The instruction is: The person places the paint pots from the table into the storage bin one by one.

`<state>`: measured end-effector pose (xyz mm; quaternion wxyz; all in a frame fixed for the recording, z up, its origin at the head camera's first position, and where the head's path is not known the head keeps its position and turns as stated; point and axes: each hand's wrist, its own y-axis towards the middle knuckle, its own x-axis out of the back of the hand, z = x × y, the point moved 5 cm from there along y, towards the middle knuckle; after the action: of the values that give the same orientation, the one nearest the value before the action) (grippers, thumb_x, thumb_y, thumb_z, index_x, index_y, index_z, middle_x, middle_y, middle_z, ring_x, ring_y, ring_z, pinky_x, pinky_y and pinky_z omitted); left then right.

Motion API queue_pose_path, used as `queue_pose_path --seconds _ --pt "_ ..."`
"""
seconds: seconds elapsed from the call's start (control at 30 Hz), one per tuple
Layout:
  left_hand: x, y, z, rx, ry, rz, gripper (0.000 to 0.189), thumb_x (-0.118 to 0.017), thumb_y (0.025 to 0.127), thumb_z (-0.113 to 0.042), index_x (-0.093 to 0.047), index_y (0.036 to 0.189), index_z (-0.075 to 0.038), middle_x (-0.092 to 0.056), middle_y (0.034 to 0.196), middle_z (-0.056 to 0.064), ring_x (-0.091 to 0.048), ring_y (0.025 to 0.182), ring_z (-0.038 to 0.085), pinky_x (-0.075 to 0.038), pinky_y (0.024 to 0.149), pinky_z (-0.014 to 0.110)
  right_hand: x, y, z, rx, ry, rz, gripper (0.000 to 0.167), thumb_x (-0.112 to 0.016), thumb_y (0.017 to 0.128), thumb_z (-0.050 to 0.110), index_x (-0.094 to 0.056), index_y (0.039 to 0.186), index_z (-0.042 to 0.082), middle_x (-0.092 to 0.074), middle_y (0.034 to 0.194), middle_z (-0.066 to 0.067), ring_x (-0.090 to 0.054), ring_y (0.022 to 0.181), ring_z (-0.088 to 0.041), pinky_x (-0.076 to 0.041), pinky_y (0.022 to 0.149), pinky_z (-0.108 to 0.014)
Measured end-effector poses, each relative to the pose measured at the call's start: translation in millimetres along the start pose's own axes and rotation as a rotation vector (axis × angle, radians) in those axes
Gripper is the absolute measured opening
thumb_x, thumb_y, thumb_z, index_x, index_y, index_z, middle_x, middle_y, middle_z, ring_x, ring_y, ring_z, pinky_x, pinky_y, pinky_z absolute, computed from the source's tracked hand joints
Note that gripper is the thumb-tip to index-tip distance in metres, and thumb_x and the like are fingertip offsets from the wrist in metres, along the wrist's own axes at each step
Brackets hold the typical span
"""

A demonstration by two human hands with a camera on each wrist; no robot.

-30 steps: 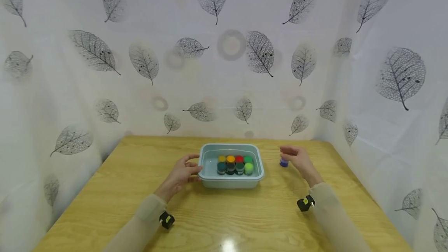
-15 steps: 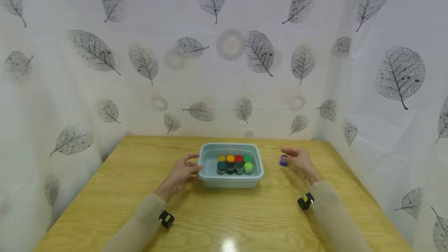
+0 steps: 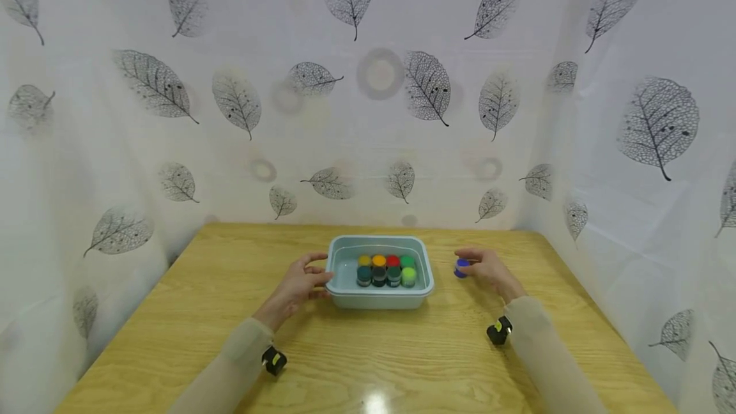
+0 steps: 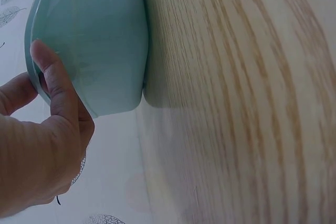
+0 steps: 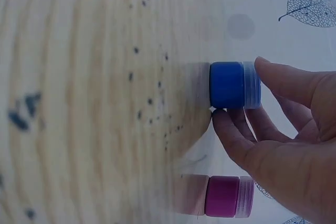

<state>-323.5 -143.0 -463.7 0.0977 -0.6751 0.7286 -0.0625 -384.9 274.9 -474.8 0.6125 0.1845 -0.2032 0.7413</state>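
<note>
My left hand [image 3: 300, 283] grips the left end of a pale blue-green plastic tub [image 3: 376, 301]; in the left wrist view, thumb and fingers sit on either side of its rim [image 4: 32, 51]. Off to the tub's right, my right hand [image 3: 489, 270] holds a small jar of blue paint [image 5: 227, 85] with a clear ribbed lid. The jar stands upright at the table, one fingertip [image 5: 261, 62] at its lid and another low on its side. Beside it in the right wrist view is a magenta paint jar [image 5: 221, 196], hidden in the head view.
Inside the tub, several paint jars [image 3: 393, 262] form two rows toward the right, with bare tub floor [image 3: 343, 273] on the left. The wooden table [image 3: 345, 350] reaches back to a leaf-patterned curtain [image 3: 368, 120]. Dark specks [image 5: 149, 101] mark the wood.
My right hand has shifted slightly left and nearer, and the blue paint jar has moved with it toward the tub. My left hand and the tub have stayed in place.
</note>
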Motion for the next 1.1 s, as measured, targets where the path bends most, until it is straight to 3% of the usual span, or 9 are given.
queue_pose_path --seconds 0.2,0.47,0.67,0.93,1.1 --pt "1.3 -1.0 1.1 -0.009 -0.001 0.0 0.053 -0.066 0.09 0.0 -0.047 0.139 -0.01 -0.056 0.095 0.008 -0.067 0.09 0.028 -0.06 0.065 0.031 -8.5 -1.7 6.3 0.013 -0.017 0.051 0.047 -0.066 0.088 -0.003 -0.054 0.133 -0.008 -0.054 0.135 -0.03 -0.053 0.121 -0.04 -0.049 0.1 -0.042" --pt "2.1 -2.2 1.0 -0.008 -0.002 0.002 0.053 -0.066 0.091 0.0 -0.047 0.139 -0.008 -0.055 0.096 0.009 -0.067 0.089 0.027 -0.06 0.065 0.03 -12.7 -0.1 5.0 -0.006 0.004 0.035 0.049 -0.07 0.087 0.001 -0.053 0.132 -0.009 -0.057 0.13 -0.028 -0.059 0.112 -0.031 -0.053 0.086 -0.026" --pt "2.3 -1.8 1.3 0.002 -0.005 -0.004 0.053 -0.067 0.09 0.0 -0.048 0.138 -0.009 -0.056 0.098 0.01 -0.067 0.089 0.027 -0.06 0.065 0.031 -12.7 0.2 8.1 0.004 -0.001 0.015 0.052 -0.074 0.088 0.012 -0.055 0.132 -0.007 -0.057 0.131 -0.026 -0.061 0.113 -0.03 -0.053 0.089 -0.027" --pt "1.8 -3.1 0.3 -0.008 0.016 -0.012 0.053 -0.067 0.09 -0.001 -0.048 0.139 -0.009 -0.056 0.101 0.012 -0.067 0.087 0.024 -0.061 0.068 0.034 -15.2 -2.6 20.8 -0.005 0.141 0.023 0.058 -0.076 0.086 0.015 -0.052 0.135 -0.007 -0.052 0.133 -0.027 -0.065 0.101 -0.019 -0.057 0.088 -0.028" --pt "0.4 -1.7 -0.8 -0.007 0.023 -0.018 0.052 -0.067 0.091 -0.001 -0.048 0.139 -0.01 -0.057 0.102 0.012 -0.067 0.09 0.027 -0.061 0.067 0.032 -17.1 -7.0 34.6 0.032 0.167 0.011 0.058 -0.076 0.086 0.018 -0.053 0.134 -0.005 -0.053 0.133 -0.025 -0.063 0.106 -0.022 -0.055 0.092 -0.03"
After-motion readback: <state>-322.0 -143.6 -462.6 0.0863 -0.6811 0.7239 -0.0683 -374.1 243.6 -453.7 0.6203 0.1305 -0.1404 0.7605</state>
